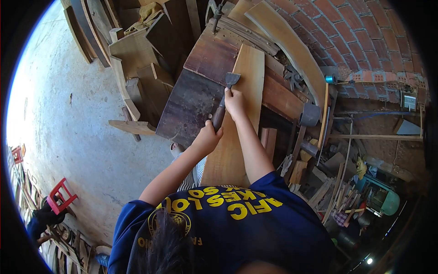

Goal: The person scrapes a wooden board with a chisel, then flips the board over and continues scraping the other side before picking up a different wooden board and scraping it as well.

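Observation:
A light wooden board (248, 75) lies lengthwise on a dark, stained worktable (189, 107), reaching back to my body. Above the board's left edge is a scraper (219, 118) with a wide, flat metal blade and a brown handle. My left hand (207, 138) is closed round the lower part of the handle. Farther up, near the blade, my right hand (234, 103) grips the same tool with its fingers wrapped round the shaft. The blade points away from me, near the left edge of the board.
Wooden pieces (134, 52) are stacked left of the worktable. A long curved plank (292, 50) leans near the brick wall (351, 32). A red stool (61, 196) stands on the concrete floor (105, 150). Scrap wood and a green machine (390, 202) are at the right.

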`<state>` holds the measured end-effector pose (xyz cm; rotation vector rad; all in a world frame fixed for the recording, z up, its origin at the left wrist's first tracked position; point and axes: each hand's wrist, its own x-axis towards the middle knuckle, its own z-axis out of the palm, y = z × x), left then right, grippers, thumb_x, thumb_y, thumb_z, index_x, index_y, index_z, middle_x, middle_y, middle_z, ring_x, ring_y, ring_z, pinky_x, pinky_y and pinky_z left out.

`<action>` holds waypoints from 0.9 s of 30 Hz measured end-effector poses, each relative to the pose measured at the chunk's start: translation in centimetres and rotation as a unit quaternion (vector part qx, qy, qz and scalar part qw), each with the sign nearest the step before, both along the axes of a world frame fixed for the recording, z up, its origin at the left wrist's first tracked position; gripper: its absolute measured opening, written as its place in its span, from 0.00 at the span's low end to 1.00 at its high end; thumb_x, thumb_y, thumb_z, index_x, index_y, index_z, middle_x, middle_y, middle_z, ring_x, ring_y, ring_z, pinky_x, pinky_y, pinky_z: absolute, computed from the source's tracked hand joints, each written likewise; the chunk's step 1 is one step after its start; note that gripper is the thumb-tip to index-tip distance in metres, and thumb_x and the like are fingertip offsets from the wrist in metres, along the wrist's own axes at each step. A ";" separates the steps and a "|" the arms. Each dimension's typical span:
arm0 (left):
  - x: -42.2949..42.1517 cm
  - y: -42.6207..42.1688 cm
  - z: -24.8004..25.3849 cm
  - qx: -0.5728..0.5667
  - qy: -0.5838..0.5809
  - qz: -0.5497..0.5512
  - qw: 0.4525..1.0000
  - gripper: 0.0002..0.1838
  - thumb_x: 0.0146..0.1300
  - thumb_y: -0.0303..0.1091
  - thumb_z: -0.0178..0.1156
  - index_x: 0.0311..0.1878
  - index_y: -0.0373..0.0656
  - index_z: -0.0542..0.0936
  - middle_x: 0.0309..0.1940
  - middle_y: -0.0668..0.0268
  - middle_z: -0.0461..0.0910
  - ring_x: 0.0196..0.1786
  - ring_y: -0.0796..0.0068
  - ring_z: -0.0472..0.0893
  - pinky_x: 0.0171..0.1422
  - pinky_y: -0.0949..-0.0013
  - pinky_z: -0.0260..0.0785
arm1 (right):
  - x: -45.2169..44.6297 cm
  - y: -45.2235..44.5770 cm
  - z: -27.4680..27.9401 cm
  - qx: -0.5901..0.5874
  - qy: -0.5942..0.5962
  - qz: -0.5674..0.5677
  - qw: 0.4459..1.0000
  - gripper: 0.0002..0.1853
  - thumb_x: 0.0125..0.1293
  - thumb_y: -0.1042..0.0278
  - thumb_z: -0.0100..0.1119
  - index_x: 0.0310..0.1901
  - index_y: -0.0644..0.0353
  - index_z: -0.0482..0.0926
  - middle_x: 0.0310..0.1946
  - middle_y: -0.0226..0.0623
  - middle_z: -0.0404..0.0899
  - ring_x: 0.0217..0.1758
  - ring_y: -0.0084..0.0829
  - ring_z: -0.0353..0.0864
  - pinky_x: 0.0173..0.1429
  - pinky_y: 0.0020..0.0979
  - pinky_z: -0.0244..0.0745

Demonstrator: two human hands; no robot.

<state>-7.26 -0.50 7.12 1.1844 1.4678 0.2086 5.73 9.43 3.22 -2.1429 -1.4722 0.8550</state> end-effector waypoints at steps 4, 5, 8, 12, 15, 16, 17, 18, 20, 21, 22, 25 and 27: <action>0.2 -0.5 -0.2 0.007 0.002 -0.002 1.000 0.28 0.65 0.48 0.53 0.48 0.27 0.64 0.34 0.37 0.78 0.38 0.44 0.82 0.39 0.53 0.73 | -0.2 -0.5 -0.3 -0.007 0.002 -0.015 1.000 0.24 0.67 0.53 0.49 0.24 0.67 0.75 0.20 0.52 0.75 0.25 0.49 0.77 0.32 0.43 0.68; 0.4 -0.1 -0.2 0.007 0.000 0.007 1.000 0.28 0.65 0.48 0.53 0.48 0.27 0.64 0.34 0.37 0.78 0.38 0.44 0.82 0.39 0.53 0.73 | -0.1 -0.2 -0.1 -0.008 0.003 -0.016 1.000 0.24 0.67 0.53 0.49 0.24 0.67 0.75 0.20 0.52 0.75 0.25 0.49 0.77 0.32 0.43 0.68; 1.1 1.6 0.2 0.018 0.000 0.009 1.000 0.27 0.65 0.47 0.53 0.46 0.26 0.65 0.35 0.35 0.78 0.40 0.41 0.81 0.41 0.52 0.74 | 0.6 1.7 0.1 -0.008 -0.005 -0.012 1.000 0.23 0.66 0.52 0.48 0.26 0.65 0.79 0.26 0.53 0.79 0.34 0.55 0.80 0.38 0.46 0.73; 2.1 5.0 0.3 0.024 0.009 0.010 1.000 0.27 0.64 0.47 0.54 0.45 0.25 0.66 0.36 0.34 0.78 0.42 0.39 0.80 0.43 0.52 0.75 | 1.2 4.9 0.0 0.017 0.003 -0.031 0.999 0.24 0.67 0.53 0.50 0.26 0.68 0.77 0.24 0.54 0.78 0.30 0.51 0.78 0.37 0.43 0.70; 2.6 6.7 -0.2 0.051 0.026 -0.003 0.998 0.28 0.64 0.49 0.53 0.45 0.26 0.66 0.35 0.36 0.78 0.40 0.42 0.81 0.42 0.54 0.74 | 1.4 6.7 0.4 0.016 0.028 -0.043 0.999 0.23 0.67 0.53 0.50 0.26 0.69 0.78 0.25 0.54 0.78 0.31 0.51 0.79 0.39 0.43 0.70; 2.6 7.0 -0.4 0.049 0.024 -0.001 0.999 0.28 0.64 0.49 0.53 0.45 0.26 0.66 0.36 0.36 0.78 0.40 0.42 0.81 0.41 0.54 0.74 | 1.5 7.0 0.6 0.012 0.041 -0.040 0.998 0.23 0.67 0.53 0.50 0.26 0.69 0.78 0.26 0.54 0.78 0.31 0.50 0.79 0.40 0.42 0.70; 2.6 7.2 -0.2 0.047 0.023 0.001 0.999 0.28 0.64 0.49 0.53 0.45 0.26 0.67 0.36 0.36 0.78 0.40 0.43 0.81 0.41 0.54 0.74 | 1.4 6.8 0.5 0.012 0.039 -0.041 0.998 0.23 0.67 0.53 0.50 0.26 0.69 0.78 0.26 0.54 0.78 0.31 0.50 0.79 0.40 0.42 0.70; 2.4 6.9 -0.1 0.048 0.021 0.001 0.999 0.28 0.64 0.49 0.53 0.45 0.26 0.67 0.36 0.36 0.78 0.40 0.43 0.81 0.41 0.54 0.74 | 1.3 6.4 0.3 0.019 0.033 -0.050 0.998 0.23 0.67 0.54 0.50 0.26 0.69 0.77 0.26 0.54 0.78 0.31 0.50 0.79 0.39 0.42 0.70; 1.6 5.6 0.2 0.049 0.016 -0.005 0.999 0.28 0.65 0.49 0.53 0.45 0.25 0.66 0.35 0.36 0.78 0.40 0.43 0.81 0.40 0.55 0.74 | 0.9 5.4 0.3 0.017 0.014 -0.052 0.998 0.23 0.67 0.54 0.50 0.26 0.69 0.77 0.25 0.55 0.78 0.31 0.49 0.79 0.39 0.42 0.70; 1.3 4.9 0.5 0.048 0.014 -0.005 0.999 0.28 0.65 0.49 0.53 0.45 0.25 0.66 0.35 0.36 0.78 0.40 0.43 0.81 0.40 0.55 0.74 | 0.8 4.4 0.4 0.016 0.025 -0.044 0.999 0.23 0.67 0.54 0.50 0.25 0.69 0.76 0.23 0.55 0.77 0.29 0.49 0.78 0.37 0.42 0.69; 1.0 4.2 0.7 0.029 0.017 -0.012 0.999 0.27 0.65 0.48 0.53 0.45 0.25 0.66 0.34 0.36 0.78 0.39 0.43 0.81 0.40 0.55 0.74 | 0.7 3.5 0.5 0.018 0.024 -0.038 0.999 0.23 0.67 0.54 0.50 0.25 0.69 0.76 0.22 0.54 0.76 0.28 0.49 0.78 0.36 0.42 0.69; 0.4 2.8 1.9 0.002 0.011 -0.020 1.000 0.27 0.66 0.47 0.52 0.46 0.24 0.66 0.33 0.36 0.78 0.38 0.44 0.82 0.39 0.55 0.73 | 0.4 2.0 0.8 0.011 0.016 -0.025 0.999 0.23 0.66 0.54 0.50 0.25 0.69 0.77 0.23 0.55 0.77 0.30 0.52 0.78 0.36 0.45 0.70; 0.5 2.3 2.2 0.001 0.004 -0.017 1.000 0.26 0.66 0.46 0.52 0.44 0.25 0.64 0.34 0.34 0.78 0.40 0.40 0.81 0.42 0.53 0.75 | 0.4 1.3 0.6 0.006 0.009 -0.024 1.000 0.22 0.66 0.55 0.50 0.24 0.68 0.78 0.24 0.56 0.78 0.32 0.55 0.79 0.38 0.47 0.72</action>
